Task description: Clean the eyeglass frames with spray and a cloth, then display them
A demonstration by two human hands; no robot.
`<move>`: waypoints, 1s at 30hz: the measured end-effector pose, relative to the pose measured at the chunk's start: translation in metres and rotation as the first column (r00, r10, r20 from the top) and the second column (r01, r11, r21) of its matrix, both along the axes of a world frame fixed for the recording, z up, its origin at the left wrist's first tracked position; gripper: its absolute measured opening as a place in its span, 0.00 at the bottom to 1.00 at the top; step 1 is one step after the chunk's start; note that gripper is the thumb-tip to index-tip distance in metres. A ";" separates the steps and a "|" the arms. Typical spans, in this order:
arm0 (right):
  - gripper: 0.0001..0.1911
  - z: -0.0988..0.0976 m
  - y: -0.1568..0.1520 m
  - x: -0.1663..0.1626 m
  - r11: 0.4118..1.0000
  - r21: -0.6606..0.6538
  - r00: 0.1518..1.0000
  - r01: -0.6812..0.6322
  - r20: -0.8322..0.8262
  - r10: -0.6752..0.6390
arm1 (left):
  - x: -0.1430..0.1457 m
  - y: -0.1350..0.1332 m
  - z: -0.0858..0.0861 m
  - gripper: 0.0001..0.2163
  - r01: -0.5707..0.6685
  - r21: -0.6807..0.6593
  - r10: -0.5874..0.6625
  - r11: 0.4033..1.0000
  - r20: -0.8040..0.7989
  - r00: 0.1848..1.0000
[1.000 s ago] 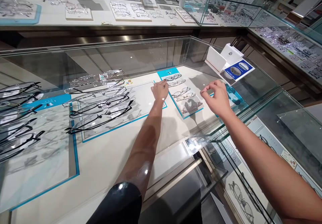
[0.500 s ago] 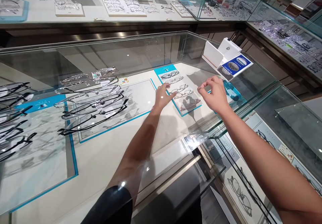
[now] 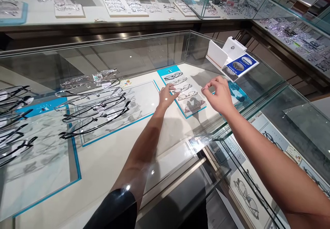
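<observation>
My left hand (image 3: 166, 96) reaches inside a glass display case, fingers spread, its tips at the left edge of a small white tray (image 3: 198, 109) with a blue border that carries several thin-framed glasses (image 3: 187, 95). Nothing is in that hand. My right hand (image 3: 219, 95) hovers to the right of the tray, above the glass top, fingers curled with thumb and forefinger close together; I see nothing between them.
A larger blue-edged tray (image 3: 144, 102) to the left holds several black and clear frames (image 3: 92, 105). More frames (image 3: 12, 119) lie at the far left. A white and blue lens sample stand (image 3: 233, 59) rests on the glass top. Other display cases (image 3: 123, 6) stand behind and to the right.
My left hand has drawn back from the tray's far end and opened from curled to spread fingers. The right hand has barely shifted.
</observation>
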State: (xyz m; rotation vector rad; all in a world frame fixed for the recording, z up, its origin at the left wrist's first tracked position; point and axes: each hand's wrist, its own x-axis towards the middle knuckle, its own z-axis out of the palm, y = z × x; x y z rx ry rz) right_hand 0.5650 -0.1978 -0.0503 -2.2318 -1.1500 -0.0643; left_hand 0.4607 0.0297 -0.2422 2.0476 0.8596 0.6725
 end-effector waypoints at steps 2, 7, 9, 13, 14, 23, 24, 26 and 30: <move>0.08 0.000 0.000 0.000 1.000 -0.004 1.000 -0.002 0.010 0.003 | 0.001 0.002 0.000 0.20 -0.003 0.002 0.003 1.000 -0.022 1.000; 0.08 0.000 0.000 0.001 1.000 -0.010 1.000 -0.007 0.014 0.008 | -0.007 -0.007 0.007 0.16 -0.109 0.103 0.100 0.989 0.081 0.992; 0.08 0.001 0.001 0.000 1.000 -0.013 1.000 0.000 0.004 0.000 | -0.016 -0.018 0.011 0.12 -0.137 0.140 0.126 0.981 0.082 0.989; 0.08 0.002 0.001 -0.001 1.000 -0.023 1.000 0.004 -0.004 -0.005 | -0.025 -0.041 0.014 0.17 0.041 0.109 -0.034 0.993 -0.070 0.997; 0.08 0.002 0.001 -0.001 1.000 -0.023 1.000 0.003 0.000 -0.003 | -0.024 -0.045 0.013 0.20 0.080 0.109 -0.069 0.991 -0.099 0.993; 0.09 -0.001 0.002 0.003 0.999 -0.035 0.999 -0.018 0.033 0.019 | -0.004 -0.051 0.009 0.23 0.045 0.048 -0.034 0.998 -0.210 0.977; 0.08 -0.001 0.002 0.003 0.999 -0.040 0.999 -0.015 0.031 0.016 | -0.004 -0.052 0.010 0.23 0.040 0.036 -0.031 0.999 -0.217 0.976; 0.08 -0.001 0.003 0.003 0.999 -0.037 1.000 -0.007 0.025 0.008 | -0.005 -0.052 0.012 0.22 0.032 0.017 -0.027 0.999 -0.231 0.973; 0.09 -0.003 0.004 0.003 1.000 -0.009 1.000 -0.009 0.018 0.009 | -0.007 -0.053 0.011 0.20 0.019 0.004 -0.018 1.000 -0.228 0.974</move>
